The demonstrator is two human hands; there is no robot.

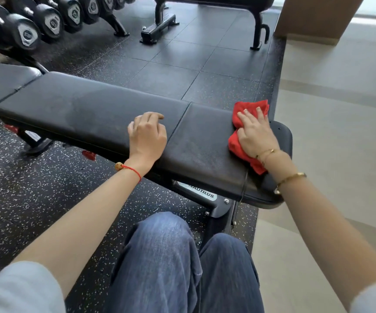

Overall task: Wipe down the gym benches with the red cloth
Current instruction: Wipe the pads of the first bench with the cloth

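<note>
A black padded gym bench (87, 109) runs across the view from the left to the lower right. On its right end lies the crumpled red cloth (239, 145). My right hand (256, 132) presses flat on the cloth, fingers straight and spread toward the far edge. My left hand (147, 134) rests on the bench pad near the seam between two cushions, its fingers loosely curled and holding nothing.
A dumbbell rack (31, 26) stands at the back left. A second black bench (160, 26) stands behind on the speckled rubber floor (193, 64). Pale tiled floor (331, 109) lies to the right. My knees in blue jeans (173, 263) are just below the bench.
</note>
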